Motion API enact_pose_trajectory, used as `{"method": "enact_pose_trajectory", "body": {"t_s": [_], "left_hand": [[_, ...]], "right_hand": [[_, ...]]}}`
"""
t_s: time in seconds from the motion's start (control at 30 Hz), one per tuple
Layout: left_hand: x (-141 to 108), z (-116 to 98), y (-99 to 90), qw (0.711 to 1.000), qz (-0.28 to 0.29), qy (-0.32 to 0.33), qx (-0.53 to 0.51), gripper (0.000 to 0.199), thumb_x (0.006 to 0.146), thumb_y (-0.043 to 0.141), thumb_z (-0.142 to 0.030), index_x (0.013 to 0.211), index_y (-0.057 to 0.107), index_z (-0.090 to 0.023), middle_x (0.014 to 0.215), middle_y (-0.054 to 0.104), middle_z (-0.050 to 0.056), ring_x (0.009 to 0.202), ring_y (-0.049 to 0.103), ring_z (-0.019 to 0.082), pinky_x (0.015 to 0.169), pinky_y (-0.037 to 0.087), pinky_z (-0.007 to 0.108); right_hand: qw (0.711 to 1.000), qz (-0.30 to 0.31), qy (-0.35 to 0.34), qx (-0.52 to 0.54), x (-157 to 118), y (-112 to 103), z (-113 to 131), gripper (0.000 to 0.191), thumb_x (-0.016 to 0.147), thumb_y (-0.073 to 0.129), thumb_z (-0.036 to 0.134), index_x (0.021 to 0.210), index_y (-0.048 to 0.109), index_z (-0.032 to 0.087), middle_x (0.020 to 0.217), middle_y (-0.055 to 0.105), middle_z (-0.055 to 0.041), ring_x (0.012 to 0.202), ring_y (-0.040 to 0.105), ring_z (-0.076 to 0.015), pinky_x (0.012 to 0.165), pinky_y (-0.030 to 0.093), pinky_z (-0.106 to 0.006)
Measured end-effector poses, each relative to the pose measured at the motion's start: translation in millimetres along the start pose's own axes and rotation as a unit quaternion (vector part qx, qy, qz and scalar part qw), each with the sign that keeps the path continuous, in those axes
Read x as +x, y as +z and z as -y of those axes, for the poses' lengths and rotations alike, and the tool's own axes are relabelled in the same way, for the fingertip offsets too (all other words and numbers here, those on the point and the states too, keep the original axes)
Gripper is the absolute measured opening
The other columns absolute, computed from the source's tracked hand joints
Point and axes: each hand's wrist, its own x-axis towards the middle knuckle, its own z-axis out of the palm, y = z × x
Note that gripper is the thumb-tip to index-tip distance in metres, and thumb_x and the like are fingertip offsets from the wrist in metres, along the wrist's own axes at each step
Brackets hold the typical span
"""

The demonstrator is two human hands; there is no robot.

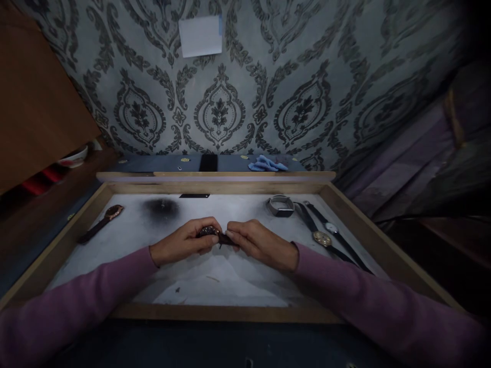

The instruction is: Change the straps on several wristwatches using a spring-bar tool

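Above the middle of a shallow wooden tray (230, 313) with a white floor, both hands are closed on one dark wristwatch. My left hand (187, 240) grips the watch (207, 231) by its round case, thumb in front. My right hand (259, 243) pinches the dark strap (227, 239) close to the case; the rest of that strap is hidden by the fingers. At the left of the tray lies a watch with a brown strap (100, 223). To the right are a grey band watch (281, 206), a gold-faced watch (321, 238) and a silver-faced watch (332, 228), both with black straps.
A thin black strip (194, 196) lies at the tray's back edge. Behind the tray are a blue cloth (267, 163) and a black flat object (208, 163). White paper (200, 37) hangs on the patterned wall. An orange-brown cabinet (42, 92) stands left.
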Motion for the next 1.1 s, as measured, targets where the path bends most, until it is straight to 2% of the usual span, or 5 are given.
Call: {"method": "enact_pose_trajectory", "body": {"t_s": [0.3, 0.67, 0.8, 0.97, 1.1], "left_hand": [[7.2, 5.3, 12.7, 0.991, -0.114, -0.018, 0.064, 0.019, 0.083, 0.055, -0.032, 0.076, 0.056, -0.015, 0.048, 0.043, -0.007, 0.043, 0.031, 0.007, 0.044, 0.023, 0.02], [7.8, 5.1, 10.5, 0.986, -0.135, 0.02, 0.093, 0.014, 0.081, 0.052, -0.026, 0.072, 0.056, -0.016, 0.049, 0.043, -0.007, 0.046, 0.034, 0.007, 0.048, 0.026, 0.02], [8.0, 4.6, 10.2, 0.987, -0.134, 0.015, 0.086, 0.016, 0.081, 0.053, -0.027, 0.07, 0.054, -0.016, 0.048, 0.042, -0.007, 0.044, 0.032, 0.007, 0.046, 0.024, 0.02], [7.9, 4.7, 9.9, 0.988, -0.133, 0.01, 0.078, 0.014, 0.08, 0.053, -0.027, 0.071, 0.054, -0.016, 0.049, 0.042, -0.008, 0.044, 0.032, 0.006, 0.045, 0.023, 0.02], [8.5, 4.2, 10.4, 0.987, -0.135, 0.012, 0.082, 0.014, 0.08, 0.053, -0.027, 0.072, 0.055, -0.016, 0.049, 0.042, -0.008, 0.044, 0.032, 0.006, 0.046, 0.025, 0.02]], "right_hand": [[1.0, -0.006, 0.009, 0.02, 0.7, 6.6, -2.3, 0.035, 0.099, 0.034, 0.032, 0.069, 0.045, 0.018, 0.055, 0.048, 0.0035, 0.048, 0.043, -0.0085, 0.052, 0.034, -0.021], [0.998, -0.033, 0.052, 0.027, 2.1, 4.3, 5.2, 0.031, 0.094, 0.044, 0.025, 0.064, 0.047, 0.017, 0.051, 0.06, -0.0004, 0.047, 0.052, -0.0107, 0.052, 0.036, -0.022], [0.998, -0.027, 0.027, 0.041, 3.7, 3.1, 2.3, 0.033, 0.095, 0.042, 0.027, 0.064, 0.045, 0.018, 0.056, 0.06, -0.0008, 0.048, 0.052, -0.0103, 0.055, 0.038, -0.022], [0.998, -0.035, -0.006, -0.059, 4.0, 2.3, 0.6, 0.033, 0.094, 0.041, 0.025, 0.063, 0.046, 0.017, 0.061, 0.055, -0.0012, 0.055, 0.05, -0.0112, 0.057, 0.034, -0.023], [0.982, -0.072, 0.036, -0.17, 0.7, 3.2, 1.5, 0.024, 0.094, 0.045, 0.029, 0.074, 0.05, 0.018, 0.066, 0.055, -0.0009, 0.059, 0.048, -0.0125, 0.058, 0.029, -0.024]]}}
